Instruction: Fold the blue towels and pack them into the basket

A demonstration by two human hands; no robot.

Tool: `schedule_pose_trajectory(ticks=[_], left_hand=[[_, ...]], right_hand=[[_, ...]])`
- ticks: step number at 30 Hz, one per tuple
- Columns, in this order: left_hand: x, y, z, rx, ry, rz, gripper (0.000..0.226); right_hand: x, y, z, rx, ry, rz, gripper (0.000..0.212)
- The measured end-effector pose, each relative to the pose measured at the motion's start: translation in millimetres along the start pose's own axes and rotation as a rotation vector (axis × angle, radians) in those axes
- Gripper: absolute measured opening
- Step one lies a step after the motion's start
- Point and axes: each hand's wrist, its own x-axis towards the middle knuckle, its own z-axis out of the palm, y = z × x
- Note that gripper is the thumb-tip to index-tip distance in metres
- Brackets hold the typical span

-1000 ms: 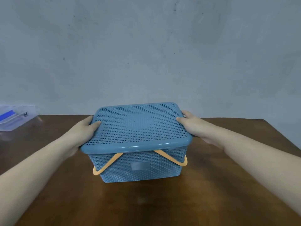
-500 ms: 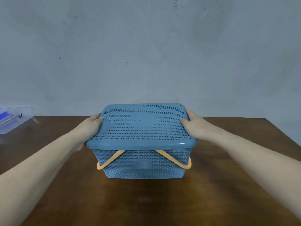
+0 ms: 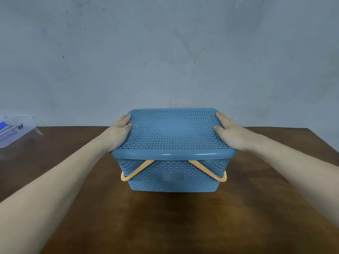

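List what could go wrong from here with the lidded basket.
Both hands, left hand and right hand, press only the lid's side edges, so the basket could slide on the smooth table. The orange handle hangs loose and might snag.

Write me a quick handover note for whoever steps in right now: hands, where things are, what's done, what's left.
Left hand: fingers straight, pressing the left edge of the lid.
Right hand: the same on the right edge.
Basket: stands on the wooden table, lid on, orange handles folded down against the front.
Towels: none in view; the closed lid hides the inside, so packing cannot be confirmed.
A clear plastic box sits at the table's far left.
Done: lid placed on.
Left: probably check that the lid is seated, then release.
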Motion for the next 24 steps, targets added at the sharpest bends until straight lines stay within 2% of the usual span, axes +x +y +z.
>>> schedule_pose_trajectory(ticks=[4,7,11,15,24], left_hand=[[-3.6,6.4,-0.3,0.167,-0.001,-0.007,0.053],[-10.6,18.8,-2.2,0.277,0.016,-0.016,0.051],[-26.3,27.0,-2.9,0.392,0.063,0.080,0.045],[-37.1,37.8,5.6,0.378,0.112,0.192,0.041],[-48.3,112.0,58.9,0.187,0.061,0.341,0.036]], right_hand=[[-4.4,-5.3,-0.9,-0.008,-0.006,0.009,0.062],[-11.7,-9.3,-0.6,0.017,0.049,0.000,0.063],[-27.5,-9.5,-7.8,0.001,0.109,-0.038,0.060],[-51.0,3.2,-15.2,0.010,0.122,-0.037,0.052],[-117.3,52.7,-38.9,0.045,0.224,0.049,0.043]])
